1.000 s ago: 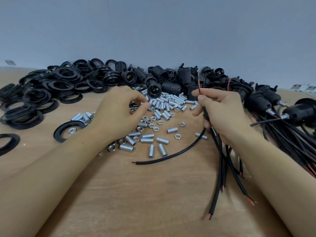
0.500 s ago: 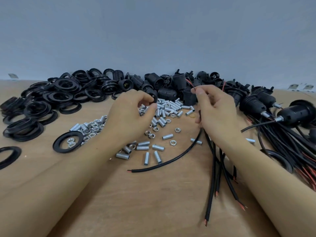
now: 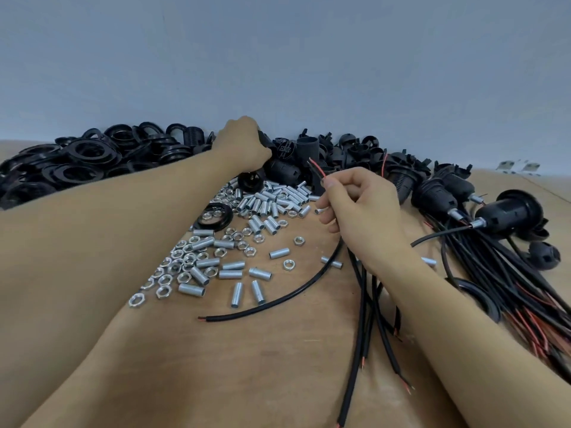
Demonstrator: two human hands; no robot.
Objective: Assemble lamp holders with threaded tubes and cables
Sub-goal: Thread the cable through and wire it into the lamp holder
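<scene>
Left hand, previously over the threaded tubes, now reaches to the lamp holder pile along the table's far edge, fingers curled round a black holder (grip partly hidden). Right hand pinches a black cable near its red-tipped end, raised above mid-table. Nuts lie near the tubes; assembled holders toward the right edge.

Threaded tubes: shiny silver metal
Lamp holders: glossy black plastic
Surface: matt wood
Cable: smooth black sheath
</scene>
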